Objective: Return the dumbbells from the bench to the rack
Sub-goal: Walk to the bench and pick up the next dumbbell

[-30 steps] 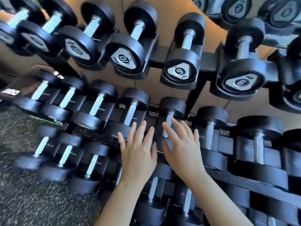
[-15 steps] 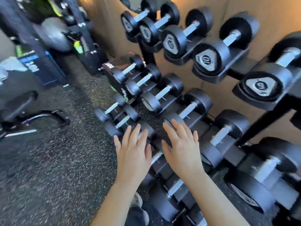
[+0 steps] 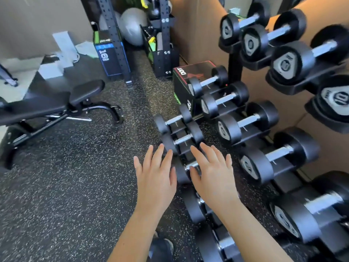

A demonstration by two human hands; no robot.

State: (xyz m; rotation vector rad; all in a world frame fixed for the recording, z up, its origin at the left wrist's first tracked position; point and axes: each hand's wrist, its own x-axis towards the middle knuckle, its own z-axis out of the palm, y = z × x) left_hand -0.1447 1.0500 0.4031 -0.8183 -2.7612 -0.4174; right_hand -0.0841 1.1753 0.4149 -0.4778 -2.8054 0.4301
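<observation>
Left hand (image 3: 155,178) and right hand (image 3: 214,177) side by side at lower centre of the frame, palms down, fingers (image 3: 160,157) spread and straight, empty, closed on nothing. Both held over the near end of the lowest row of dumbbells (image 3: 181,141); whether the right fingertips touch a handle there cannot be told. Rack (image 3: 235,72) along the right side of the frame, 3 tiers slanting from upper centre to lower right, every visible cradle filled. Small black dumbbells with silver handles on the lowest tier at centre, larger ones on the middle tier (image 3: 245,121), the largest with grey end plates on the top tier (image 3: 294,61) at upper right, one marked 10. Bench (image 3: 52,104) at left of the frame, black padded, on a black metal frame, well apart from the hands, nothing lying on the visible part of its pad. Speckled black rubber floor (image 3: 66,195) across the lower left. Black box with red edging (image 3: 190,76) just behind the rack's far end. Grey exercise ball (image 3: 132,25) and a perforated black upright (image 3: 111,35) at upper centre. Tip of a shoe (image 3: 162,246) at bottom centre.
</observation>
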